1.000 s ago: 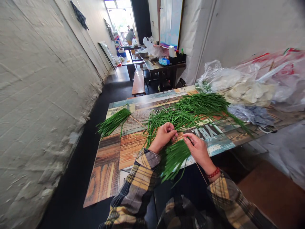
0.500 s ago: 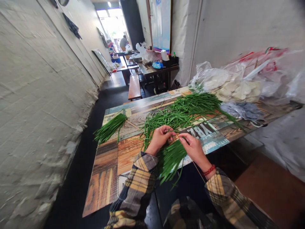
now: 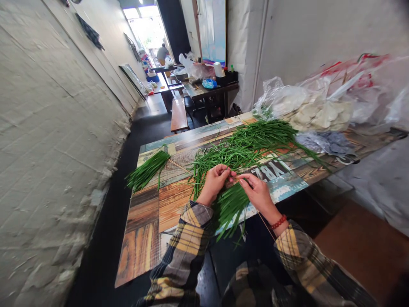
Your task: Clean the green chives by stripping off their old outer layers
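My left hand (image 3: 217, 181) is closed in a pinch at the far end of a bunch of green chives (image 3: 231, 209). Close beside it, my right hand (image 3: 257, 192) pinches a thin wooden skewer (image 3: 266, 226), whose lower part sticks out below the palm. The chive blades hang from between my hands over the table's near edge. What exactly lies between the fingertips is partly hidden. To the left lies another chive bunch (image 3: 148, 170) with a thin stick coming out of it. A loose heap of chives (image 3: 255, 138) spreads just beyond my hands.
The patchwork wood-pattern table (image 3: 137, 256) carries plastic bags (image 3: 319, 108) with pale flat pieces at the right, beside a crumpled grey cloth or bag (image 3: 327, 143). Farther back are a bench (image 3: 179, 115), another cluttered table (image 3: 200, 91) and a person (image 3: 162, 53). A white wall (image 3: 57, 128) runs along the left.
Both hands have stayed together at the chive ends, with only small finger shifts. The view has tilted slightly. The chive heap and the left bunch lie as before.
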Motion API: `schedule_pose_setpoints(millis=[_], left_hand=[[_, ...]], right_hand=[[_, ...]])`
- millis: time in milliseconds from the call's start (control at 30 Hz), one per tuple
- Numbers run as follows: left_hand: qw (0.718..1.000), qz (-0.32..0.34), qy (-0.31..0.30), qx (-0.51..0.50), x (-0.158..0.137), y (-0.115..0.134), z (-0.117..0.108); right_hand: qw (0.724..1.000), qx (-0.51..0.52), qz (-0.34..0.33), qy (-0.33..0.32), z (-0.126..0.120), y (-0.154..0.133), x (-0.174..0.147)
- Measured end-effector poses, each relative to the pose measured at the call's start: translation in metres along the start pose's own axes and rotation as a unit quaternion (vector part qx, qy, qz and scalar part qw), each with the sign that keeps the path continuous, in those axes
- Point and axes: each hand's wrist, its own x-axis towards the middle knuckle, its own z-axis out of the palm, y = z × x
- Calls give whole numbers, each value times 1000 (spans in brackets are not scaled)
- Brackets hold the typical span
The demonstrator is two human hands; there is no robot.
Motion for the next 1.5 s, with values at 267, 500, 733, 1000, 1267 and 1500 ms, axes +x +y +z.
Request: schedule_pose_setpoints(millis=[267,500,733,1000,1267,1500], left_hand=[[999,8,18,30,3,-8,-1],[999,-6,-23,21,1,-5,1],[1000,-16,-20,6,-1,-2,2],[1000,-13,-21,3,-3,-1,3],[998,22,-16,51,-1,-4,2],[995,44,-26,85,-3,0,2]], right_hand=[[999,46,5,3,6,2,4],[997,71,18,0,7,6,4],[998,65,20,3,6,6,3],[998,61,22,9,6,6,4],[999,30,31,12,6,6,5],[999,-22,33,26,3,0,5]])
